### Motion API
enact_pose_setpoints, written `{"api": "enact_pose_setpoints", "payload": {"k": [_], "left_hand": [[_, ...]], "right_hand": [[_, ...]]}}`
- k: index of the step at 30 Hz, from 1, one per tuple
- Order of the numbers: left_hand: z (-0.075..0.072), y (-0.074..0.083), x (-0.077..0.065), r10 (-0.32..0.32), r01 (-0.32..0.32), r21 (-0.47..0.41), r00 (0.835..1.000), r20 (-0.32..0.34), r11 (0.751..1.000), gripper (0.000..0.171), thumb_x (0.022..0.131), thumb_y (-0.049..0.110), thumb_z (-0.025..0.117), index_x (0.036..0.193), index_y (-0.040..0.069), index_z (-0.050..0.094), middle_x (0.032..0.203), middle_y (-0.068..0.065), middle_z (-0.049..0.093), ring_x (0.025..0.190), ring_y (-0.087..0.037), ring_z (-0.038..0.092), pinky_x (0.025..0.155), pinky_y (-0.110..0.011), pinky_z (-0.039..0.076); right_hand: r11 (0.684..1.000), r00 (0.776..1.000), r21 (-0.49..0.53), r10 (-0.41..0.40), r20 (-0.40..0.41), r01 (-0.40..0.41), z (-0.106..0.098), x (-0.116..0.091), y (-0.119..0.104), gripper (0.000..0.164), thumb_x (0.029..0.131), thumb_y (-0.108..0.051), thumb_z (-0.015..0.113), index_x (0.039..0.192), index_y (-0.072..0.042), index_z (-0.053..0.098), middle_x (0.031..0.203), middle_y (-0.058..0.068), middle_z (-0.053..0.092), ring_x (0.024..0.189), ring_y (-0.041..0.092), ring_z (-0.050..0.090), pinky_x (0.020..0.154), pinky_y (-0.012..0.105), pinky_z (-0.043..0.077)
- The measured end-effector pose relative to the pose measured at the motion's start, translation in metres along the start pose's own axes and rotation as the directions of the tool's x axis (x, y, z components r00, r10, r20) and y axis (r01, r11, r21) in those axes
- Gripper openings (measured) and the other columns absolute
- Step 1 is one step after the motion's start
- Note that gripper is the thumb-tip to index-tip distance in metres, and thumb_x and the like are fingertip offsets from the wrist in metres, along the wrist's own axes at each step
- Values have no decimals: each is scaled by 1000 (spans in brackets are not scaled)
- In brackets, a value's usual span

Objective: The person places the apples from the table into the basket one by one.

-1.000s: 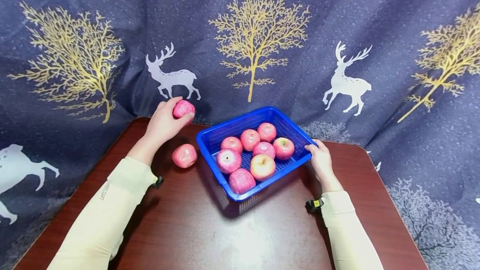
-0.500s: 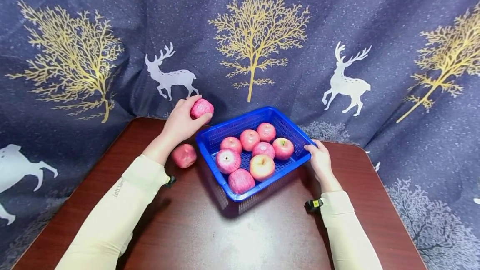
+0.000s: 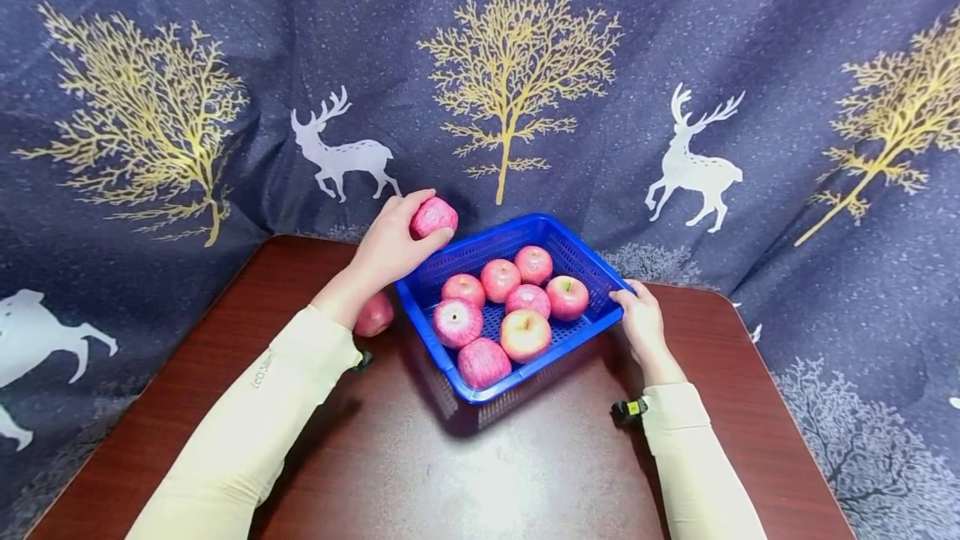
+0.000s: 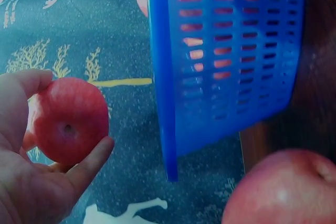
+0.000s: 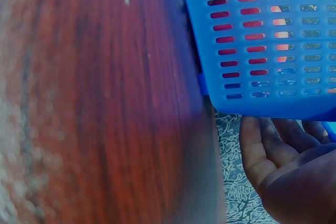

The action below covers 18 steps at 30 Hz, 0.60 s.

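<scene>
In the head view my left hand (image 3: pixel 396 242) grips a pink-red apple (image 3: pixel 435 217) between thumb and fingers, up over the back left corner of a blue perforated plastic basket (image 3: pixel 551 356). The left wrist view shows the gripped apple (image 4: pixel 71 121) beside the basket's outer wall (image 4: pixel 236 93). Several red apples, one yellowish apple (image 3: pixel 525 334) among them, lie inside the basket. My right hand (image 3: pixel 642 322) holds the basket's right end, thumb over the rim; its fingers (image 5: pixel 254 145) show against the basket in the right wrist view. My left forearm partly hides another apple (image 3: pixel 375 315) left of the basket.
The basket stands on a dark red-brown wooden table (image 3: pixel 420 473) with a glossy glare near its front. Close behind the table hangs a dark blue cloth (image 3: pixel 600 173) printed with deer and yellow trees.
My left hand has carried its apple to the right, from over the table's back left to the basket's back left corner. The right hand and basket have stayed put.
</scene>
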<state>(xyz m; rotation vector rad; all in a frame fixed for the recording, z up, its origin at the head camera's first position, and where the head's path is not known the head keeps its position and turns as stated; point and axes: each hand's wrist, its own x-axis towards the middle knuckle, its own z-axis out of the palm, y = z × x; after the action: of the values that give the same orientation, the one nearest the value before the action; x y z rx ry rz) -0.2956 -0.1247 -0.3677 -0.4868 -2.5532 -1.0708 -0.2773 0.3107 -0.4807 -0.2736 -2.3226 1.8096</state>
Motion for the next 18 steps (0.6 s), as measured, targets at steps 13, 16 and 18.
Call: {"api": "enact_pose_setpoints", "payload": {"k": [13,16,18], "left_hand": [[26,21,5,34,-38,35,992,124,999,78,99,50,79,164,14,55,139,-21,62,121,-36,65,104,-54,55],[31,25,5,45,-51,39,989,143,998,77,100,49,79,164,14,55,140,-20,62,123,-34,64,104,-53,55],[34,28,4,53,-59,34,987,152,998,77,99,49,80,163,14,55,140,-19,62,123,-34,64,105,-53,55]], "right_hand": [[1000,1000,21,3,-2,-3,-1,1,1,36,108,-17,58,134,7,66,115,15,70,92,13,65,83,22,52],[1000,1000,20,7,-2,-7,-1,1,0,36,108,-17,59,134,6,66,116,17,70,93,13,65,83,22,53],[1000,1000,13,7,-4,-7,-1,1,0,37,108,-18,59,135,6,66,120,20,69,94,13,65,84,22,52]]}}
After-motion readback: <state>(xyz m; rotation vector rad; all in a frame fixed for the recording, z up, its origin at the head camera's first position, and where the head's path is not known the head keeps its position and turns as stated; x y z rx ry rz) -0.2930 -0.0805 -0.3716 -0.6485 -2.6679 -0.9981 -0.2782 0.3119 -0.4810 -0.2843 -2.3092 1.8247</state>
